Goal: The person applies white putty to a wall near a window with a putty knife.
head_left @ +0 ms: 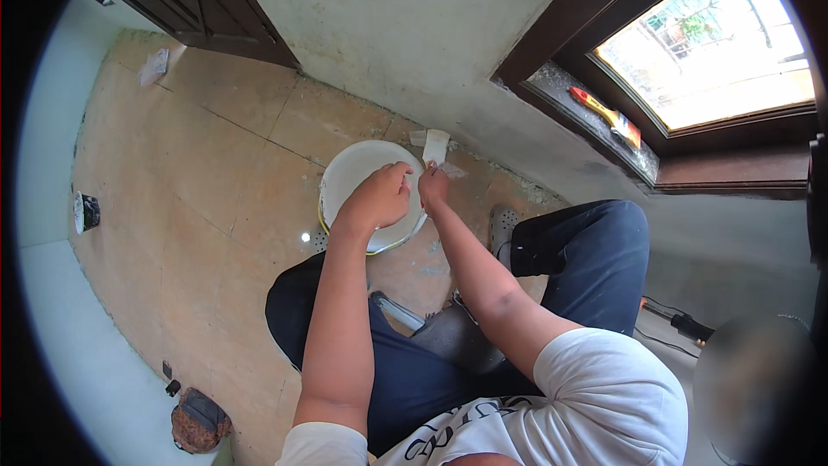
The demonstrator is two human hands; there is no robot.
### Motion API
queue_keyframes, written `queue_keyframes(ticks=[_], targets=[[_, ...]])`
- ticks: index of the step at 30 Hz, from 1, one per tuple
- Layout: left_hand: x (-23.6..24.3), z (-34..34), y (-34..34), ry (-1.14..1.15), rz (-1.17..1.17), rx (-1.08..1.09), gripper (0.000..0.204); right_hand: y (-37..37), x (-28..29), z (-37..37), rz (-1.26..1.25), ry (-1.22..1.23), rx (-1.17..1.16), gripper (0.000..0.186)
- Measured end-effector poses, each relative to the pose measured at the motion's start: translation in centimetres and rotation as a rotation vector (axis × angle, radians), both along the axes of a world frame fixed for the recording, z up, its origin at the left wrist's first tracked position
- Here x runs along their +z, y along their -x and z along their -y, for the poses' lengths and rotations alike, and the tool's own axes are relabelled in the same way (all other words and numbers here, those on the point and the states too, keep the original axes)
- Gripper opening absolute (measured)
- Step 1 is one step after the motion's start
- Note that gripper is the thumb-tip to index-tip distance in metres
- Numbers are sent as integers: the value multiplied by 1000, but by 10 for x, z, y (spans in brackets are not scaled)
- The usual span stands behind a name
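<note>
A round white bucket (349, 166) with a yellow line at its rim stands on the floor in front of me, pale inside. Over its right part is my left hand (379, 196), fingers curled; whatever they may hold is hidden. Just beyond the right rim, my right hand (433, 188) is closed on a flat, white-coated blade (436, 147), which looks like a putty knife. The blade points away from me toward the wall, and its handle is mostly covered by my fingers. The two hands are close together but apart.
A paintbrush (606, 116) with a red and yellow handle lies on the window sill at right. A dark door (198, 4) stands far left. On the tiled floor (198, 207) are a small tub (84, 212), a plastic packet (154, 67) and a brown round object (198, 423).
</note>
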State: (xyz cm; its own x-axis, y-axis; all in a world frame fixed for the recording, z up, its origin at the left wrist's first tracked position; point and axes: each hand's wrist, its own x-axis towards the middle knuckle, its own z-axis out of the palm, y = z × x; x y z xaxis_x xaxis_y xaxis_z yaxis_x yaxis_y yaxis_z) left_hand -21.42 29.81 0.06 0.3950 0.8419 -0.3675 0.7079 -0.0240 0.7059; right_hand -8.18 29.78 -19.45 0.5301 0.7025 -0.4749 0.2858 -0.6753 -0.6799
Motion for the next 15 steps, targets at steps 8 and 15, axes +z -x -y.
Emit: queue_keyframes(ticks=[8,15], targets=[[-6,-2,-2,38,7,-5,30,-34,-32,-6,-122,-451,-136,34],[-4,5,6,93,-33,23,29,-57,9,-42,-34,-703,-312,20]])
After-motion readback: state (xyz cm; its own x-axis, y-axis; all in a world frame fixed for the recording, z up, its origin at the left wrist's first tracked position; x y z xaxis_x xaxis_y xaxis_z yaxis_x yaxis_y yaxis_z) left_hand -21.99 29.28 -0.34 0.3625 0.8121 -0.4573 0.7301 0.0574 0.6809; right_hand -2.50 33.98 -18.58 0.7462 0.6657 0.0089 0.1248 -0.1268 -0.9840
